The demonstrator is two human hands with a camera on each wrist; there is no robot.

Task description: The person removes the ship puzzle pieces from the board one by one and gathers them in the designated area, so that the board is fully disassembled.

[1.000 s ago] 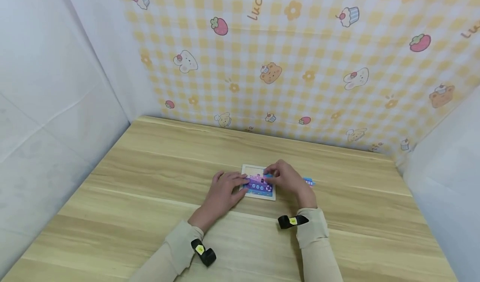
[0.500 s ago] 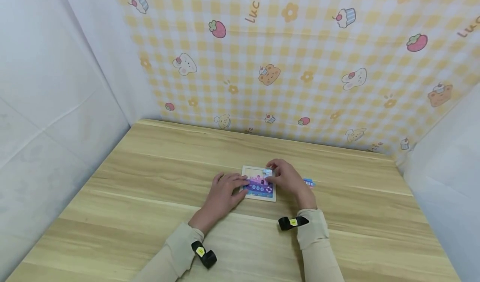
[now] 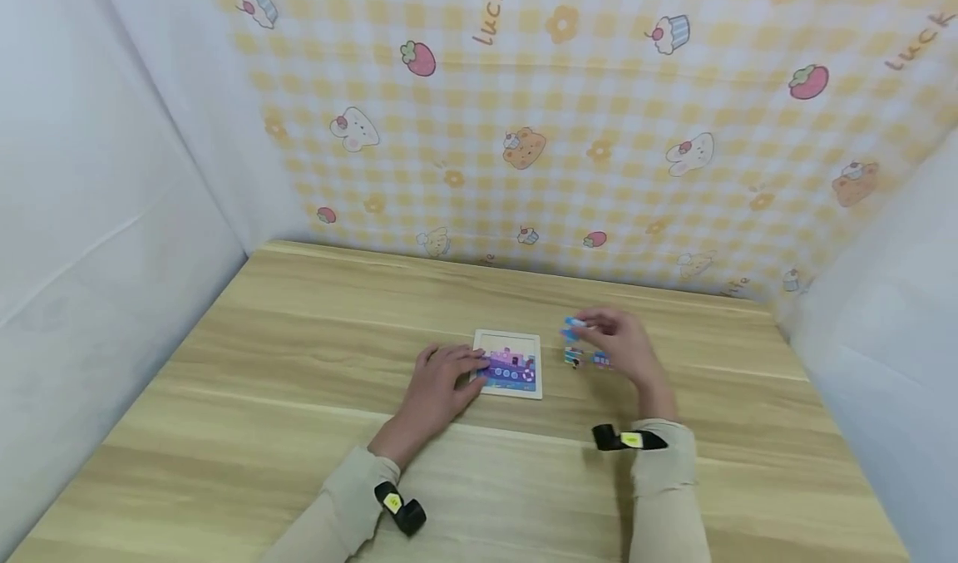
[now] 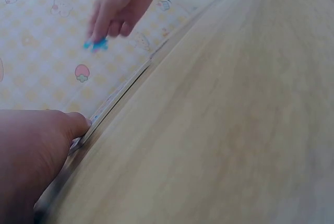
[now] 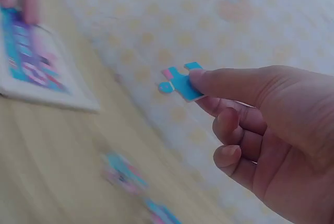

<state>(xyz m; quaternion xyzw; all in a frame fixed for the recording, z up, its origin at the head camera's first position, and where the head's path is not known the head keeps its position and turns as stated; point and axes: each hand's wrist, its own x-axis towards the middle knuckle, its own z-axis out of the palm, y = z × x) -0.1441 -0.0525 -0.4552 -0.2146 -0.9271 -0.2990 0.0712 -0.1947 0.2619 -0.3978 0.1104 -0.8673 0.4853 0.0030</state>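
A small square jigsaw puzzle board [image 3: 516, 343] with a white frame lies on the table, its lower part filled with a purple ship and blue sea. My left hand [image 3: 443, 380] rests at its left side, fingers laid over the edge onto the picture; the left wrist view shows the thumb at the board's near edge. Right of the board, my right hand [image 3: 627, 347] is raised above the table. It pinches a blue jigsaw piece [image 5: 182, 85] with a pink corner between thumb and forefinger, the other fingers curled below.
Two loose jigsaw pieces lie on the wooden table [image 3: 494, 480] under the right hand: one blue and pink [image 5: 125, 172], the other with blue windows [image 3: 602, 360]. A yellow checked cloth [image 3: 569, 106] hangs behind the table's back edge.
My right hand has lifted the blue jigsaw piece off the board's upper right and carried it rightward. A loose piece beside the board has come into sight. The left hand stays at the board.
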